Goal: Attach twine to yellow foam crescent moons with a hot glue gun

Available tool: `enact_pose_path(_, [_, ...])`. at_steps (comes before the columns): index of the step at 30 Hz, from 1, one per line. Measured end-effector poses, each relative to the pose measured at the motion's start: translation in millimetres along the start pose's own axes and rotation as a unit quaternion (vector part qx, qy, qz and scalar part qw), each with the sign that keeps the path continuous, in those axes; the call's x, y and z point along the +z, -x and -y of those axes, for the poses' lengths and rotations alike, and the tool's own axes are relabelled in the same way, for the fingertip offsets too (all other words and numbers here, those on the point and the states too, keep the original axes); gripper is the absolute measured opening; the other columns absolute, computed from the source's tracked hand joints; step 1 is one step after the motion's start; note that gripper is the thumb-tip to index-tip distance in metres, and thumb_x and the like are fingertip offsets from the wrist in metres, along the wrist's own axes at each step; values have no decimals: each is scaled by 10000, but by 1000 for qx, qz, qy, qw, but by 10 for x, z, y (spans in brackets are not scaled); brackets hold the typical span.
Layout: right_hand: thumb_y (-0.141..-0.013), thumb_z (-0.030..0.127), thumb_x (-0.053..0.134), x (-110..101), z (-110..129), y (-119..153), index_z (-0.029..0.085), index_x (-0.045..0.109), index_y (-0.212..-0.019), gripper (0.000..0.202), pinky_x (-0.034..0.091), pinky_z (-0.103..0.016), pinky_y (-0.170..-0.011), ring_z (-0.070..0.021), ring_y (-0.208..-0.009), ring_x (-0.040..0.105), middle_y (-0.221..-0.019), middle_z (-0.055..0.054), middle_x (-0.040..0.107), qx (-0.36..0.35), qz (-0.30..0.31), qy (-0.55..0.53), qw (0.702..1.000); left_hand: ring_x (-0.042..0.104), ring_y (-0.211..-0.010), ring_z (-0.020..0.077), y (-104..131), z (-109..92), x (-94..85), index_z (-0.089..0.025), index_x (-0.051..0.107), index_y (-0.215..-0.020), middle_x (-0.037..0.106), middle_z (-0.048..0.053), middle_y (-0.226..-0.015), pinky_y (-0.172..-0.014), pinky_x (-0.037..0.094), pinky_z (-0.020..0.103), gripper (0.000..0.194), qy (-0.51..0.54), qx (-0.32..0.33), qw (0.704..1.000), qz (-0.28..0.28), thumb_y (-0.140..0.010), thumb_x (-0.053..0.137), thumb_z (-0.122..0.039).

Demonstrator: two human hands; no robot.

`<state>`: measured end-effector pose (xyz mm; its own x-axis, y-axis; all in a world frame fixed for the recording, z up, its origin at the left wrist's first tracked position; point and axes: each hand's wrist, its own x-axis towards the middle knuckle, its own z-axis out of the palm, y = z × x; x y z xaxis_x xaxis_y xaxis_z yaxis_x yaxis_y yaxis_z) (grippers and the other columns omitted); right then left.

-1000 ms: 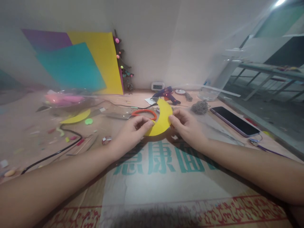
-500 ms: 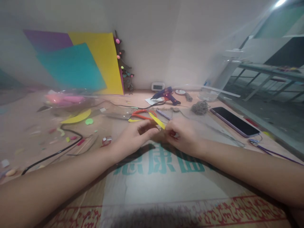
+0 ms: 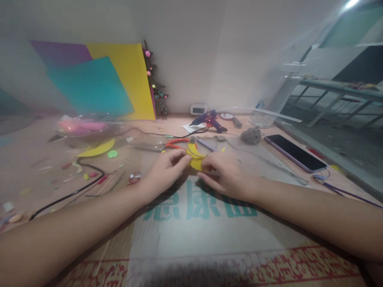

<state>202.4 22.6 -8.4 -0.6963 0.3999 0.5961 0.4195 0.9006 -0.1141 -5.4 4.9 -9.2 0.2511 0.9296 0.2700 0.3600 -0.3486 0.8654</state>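
A small yellow piece of craft sheet (image 3: 196,162) is between my two hands, over the printed cover near the middle of the table. My left hand (image 3: 170,169) pinches its left edge between thumb and fingers. At its right edge, my right hand (image 3: 223,171) grips it with bent fingers. A thin grey line, perhaps yarn or a crease, curves across the yellow face. Just behind the hands lie orange-handled scissors (image 3: 176,142) and a pen (image 3: 206,144).
Behind these rests a glue gun (image 3: 209,119) with its cord. Grey yarn (image 3: 251,135) and a phone (image 3: 295,153) lie right. A yellow crescent (image 3: 97,148), scraps and a black cable (image 3: 68,194) lie left. Coloured sheets (image 3: 92,83) lean on the wall.
The yellow piece has turned from nearly edge-on to showing its broad face. My left hand has closed on its left edge, and my right fingers have shifted on the other side.
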Motion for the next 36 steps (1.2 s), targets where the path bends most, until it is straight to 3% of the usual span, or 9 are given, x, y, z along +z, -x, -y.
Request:
enact_pose_path(4, [-859, 337, 652, 24, -113, -3, 198, 515, -1010, 246, 454, -326, -685, -194, -795, 548, -899, -61, 590, 91, -56, -40, 993, 613, -800, 152, -10, -10, -3, -168, 660, -911, 687, 14, -889, -703, 465, 217, 243, 28, -5, 999, -20, -917, 513, -361])
enact_pose_path(7, [-813, 356, 714, 52, -176, -9, 211, 531, -1131, 394, 478, -412, -865, -249, -1023, 542, -1089, -103, 556, 105, -45, -38, 993, 616, -827, 154, 0, -31, -8, -164, 662, -925, 685, 18, -910, -734, 472, 221, 238, 33, -7, 999, -37, -915, 525, -359])
enact_pose_path(12, [-861, 289, 646, 19, -128, -17, 200, 599, -1108, 266, 449, -480, -971, -275, -1144, 513, -1189, -130, 508, 114, 3, -30, 993, 623, -822, 167, 4, -22, -6, -162, 660, -934, 689, 34, -907, -707, 485, 232, 270, 57, -19, 997, -42, -905, 538, -400])
enact_pose_path(15, [-898, 254, 580, -160, -86, -100, 209, 617, -1083, 195, 473, -428, -920, -241, -1087, 546, -1158, -115, 546, 122, -3, -65, 990, 624, -795, 156, -8, 14, 0, -165, 646, -915, 680, 27, -886, -679, 486, 225, 280, 88, -20, 995, -43, -904, 545, -426])
enact_pose_path(18, [-899, 272, 565, -429, -117, -241, 205, 643, -1019, 158, 488, -340, -766, -191, -872, 581, -995, -76, 625, 161, 12, -68, 985, 552, -592, 113, -16, 39, 9, -167, 611, -828, 587, -16, -665, -541, 435, 203, 326, 102, -50, 993, -36, -914, 525, -469])
enact_pose_path(23, [-888, 350, 557, -692, -383, -355, 175, 667, -915, 208, 461, -304, -652, -179, -750, 586, -873, -68, 662, 234, 52, -61, 969, 489, -482, 89, -16, 47, 34, -164, 578, -798, 520, -37, -552, -465, 389, 185, 379, 108, -89, 990, 8, -914, 504, -517])
enact_pose_path(28, [-882, 323, 560, -555, -798, -231, 156, 652, -1107, 295, 492, -362, -784, -226, -923, 628, -1081, -122, 672, 260, 53, -27, 964, 474, -464, 72, -24, 79, 63, -158, 610, -987, 530, -43, -606, -443, 389, 176, 360, 136, -100, 985, 27, -896, 548, -501])
enact_pose_path(32, [-863, 305, 585, -379, -1130, -222, 149, 556, -1318, 482, 437, -418, -969, -282, -1162, 567, -1331, -166, 577, 271, 71, 39, 959, 461, -469, 55, -37, 77, 75, -148, 605, -1020, 569, -23, -708, -436, 392, 174, 363, 160, -96, 982, 26, -870, 594, -479])
enact_pose_path(36, [-853, 330, 601, -243, -1384, -381, 105, 508, -1359, 561, 454, -389, -944, -313, -1178, 571, -1364, -205, 559, 319, 94, 53, 942, 485, -464, 67, -40, 89, 77, -158, 583, -1014, 535, -45, -623, -450, 409, 176, 334, 161, -94, 982, 27, -890, 565, -468])
